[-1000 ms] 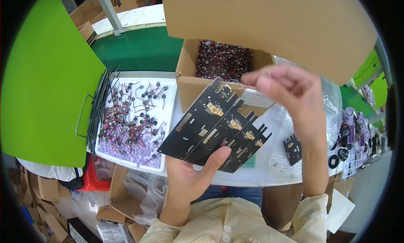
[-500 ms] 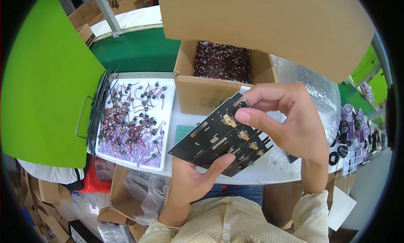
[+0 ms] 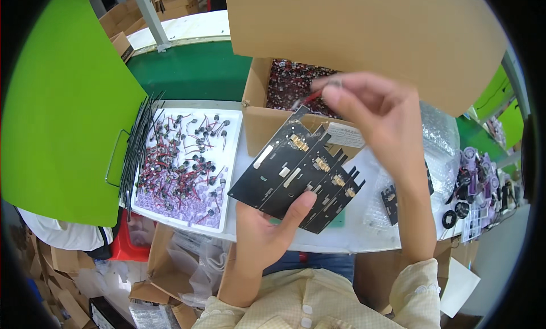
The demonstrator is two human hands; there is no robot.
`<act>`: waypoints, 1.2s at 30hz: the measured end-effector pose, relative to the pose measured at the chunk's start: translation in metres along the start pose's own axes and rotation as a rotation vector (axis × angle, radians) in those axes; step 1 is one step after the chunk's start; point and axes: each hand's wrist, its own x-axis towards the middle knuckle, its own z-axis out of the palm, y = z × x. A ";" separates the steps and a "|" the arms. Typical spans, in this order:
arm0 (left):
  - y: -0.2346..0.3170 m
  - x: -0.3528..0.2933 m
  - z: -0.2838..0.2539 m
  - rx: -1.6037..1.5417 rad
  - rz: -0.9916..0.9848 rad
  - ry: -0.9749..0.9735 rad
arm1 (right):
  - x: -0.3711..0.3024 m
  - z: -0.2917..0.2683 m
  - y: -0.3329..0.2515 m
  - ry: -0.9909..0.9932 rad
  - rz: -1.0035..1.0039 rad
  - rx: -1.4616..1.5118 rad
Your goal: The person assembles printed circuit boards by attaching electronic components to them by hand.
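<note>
Losing the short red wire lead (image 3: pixel 311 98) from the right hand (image 3: pixel 384 112) looks the likeliest mishap: the pinch seems light, and a slip could drop it among the small red and white parts (image 3: pixel 290 81) in the open carton (image 3: pixel 267 118) beneath those fingertips. The black circuit-board panel (image 3: pixel 267 186), tilted above the left hand (image 3: pixel 261 238), could also swing or bend if its prongs were pushed, since only its near edge is gripped. The right hand is nearly closed, thumb against forefinger around the lead, though blur hides the exact contact. The left hand is clamped narrowly on the panel, thumb on top, other fingers underneath and hidden; pale connectors (image 3: pixel 322 163) face up beyond that thumb.
</note>
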 end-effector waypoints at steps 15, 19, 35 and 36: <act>-0.006 -0.007 -0.036 0.325 -0.087 -0.400 | -0.029 -0.016 -0.017 -0.676 0.189 -0.107; -0.033 -0.015 -0.025 0.508 0.009 0.012 | -0.052 -0.008 -0.008 -0.249 -0.108 -0.389; -0.037 -0.045 0.023 0.219 -0.434 -0.381 | -0.298 -0.248 0.004 1.031 0.732 -0.975; -0.039 -0.046 0.034 0.346 -0.371 -0.477 | -0.333 -0.260 0.005 0.939 0.901 -1.222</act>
